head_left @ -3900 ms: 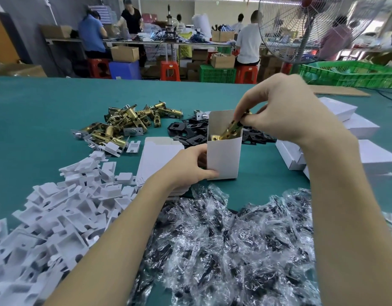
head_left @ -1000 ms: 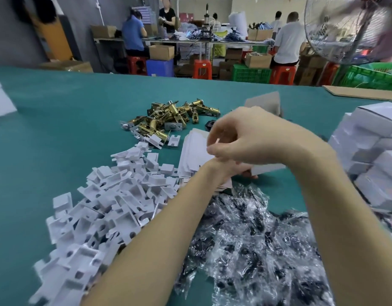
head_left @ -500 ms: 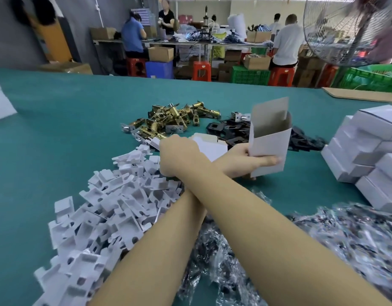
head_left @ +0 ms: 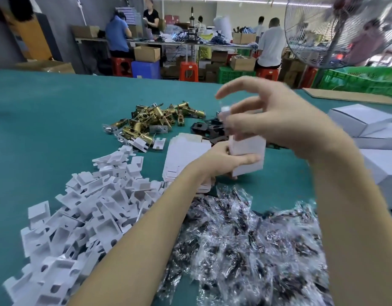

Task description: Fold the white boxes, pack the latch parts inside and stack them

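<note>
My left hand (head_left: 221,160) grips the upright white box (head_left: 248,155) from its left side, thumb laid across the front face, just above the green worktop (head_left: 58,111). My right hand (head_left: 276,120) is over the box top, blurred; its fingers look curled around a small white piece (head_left: 225,111), though I cannot tell what that piece is. The hand hides the box opening, so its contents are unseen. Behind lie brass latch parts (head_left: 155,122) and black plates (head_left: 208,129), partly covered. Flat box blanks (head_left: 186,155) sit beside white inserts (head_left: 80,217); bagged parts (head_left: 245,250) lie nearest me. Finished boxes (head_left: 362,122) are cut off at right.
</note>
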`<state>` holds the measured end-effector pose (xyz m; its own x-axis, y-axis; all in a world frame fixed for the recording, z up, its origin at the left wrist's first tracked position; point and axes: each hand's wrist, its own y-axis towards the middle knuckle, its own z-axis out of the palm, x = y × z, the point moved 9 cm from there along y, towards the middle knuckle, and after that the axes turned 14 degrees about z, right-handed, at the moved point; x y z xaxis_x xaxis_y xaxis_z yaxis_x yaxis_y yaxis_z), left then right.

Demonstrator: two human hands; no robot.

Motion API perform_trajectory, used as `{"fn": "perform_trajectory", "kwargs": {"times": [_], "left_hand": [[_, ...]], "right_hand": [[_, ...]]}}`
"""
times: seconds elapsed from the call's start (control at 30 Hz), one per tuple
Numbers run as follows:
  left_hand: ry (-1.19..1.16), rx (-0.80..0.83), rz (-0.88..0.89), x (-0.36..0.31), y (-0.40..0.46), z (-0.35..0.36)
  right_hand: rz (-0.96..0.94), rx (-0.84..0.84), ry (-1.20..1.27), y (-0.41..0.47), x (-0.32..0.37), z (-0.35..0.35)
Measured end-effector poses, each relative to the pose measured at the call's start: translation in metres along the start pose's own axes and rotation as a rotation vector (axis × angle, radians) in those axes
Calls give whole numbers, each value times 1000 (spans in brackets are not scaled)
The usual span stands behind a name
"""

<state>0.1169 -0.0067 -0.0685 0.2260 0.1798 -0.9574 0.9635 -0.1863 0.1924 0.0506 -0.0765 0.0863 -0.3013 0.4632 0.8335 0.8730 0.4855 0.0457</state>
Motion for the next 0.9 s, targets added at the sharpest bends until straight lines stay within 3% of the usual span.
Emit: {"fn": "perform_trajectory", "kwargs": {"times": [0.17,0.27,0.43,0.57,0.67,0.9], "left_hand": [[-58,41,-10,-9,-7,0],[-130,120,-22,-14,-11,2],[-148,214,-53,-16,-18,10],[-158,305,-93,-12,-23,16],[-146,314,-94,-10,-22,18],[-129,263,-58,-11,-17,13]], "right_hand": [[-3,-268,60,-8,-25,-61],[-62,-452,-39,-9,-23,-77],[-128,-548,-256,-5,-18,-74],[-209,-688,-236,-16,-8,-84],[-231,-653,-138,-19,-5,-83],[67,-514,-486,6,-37,-60]]}}
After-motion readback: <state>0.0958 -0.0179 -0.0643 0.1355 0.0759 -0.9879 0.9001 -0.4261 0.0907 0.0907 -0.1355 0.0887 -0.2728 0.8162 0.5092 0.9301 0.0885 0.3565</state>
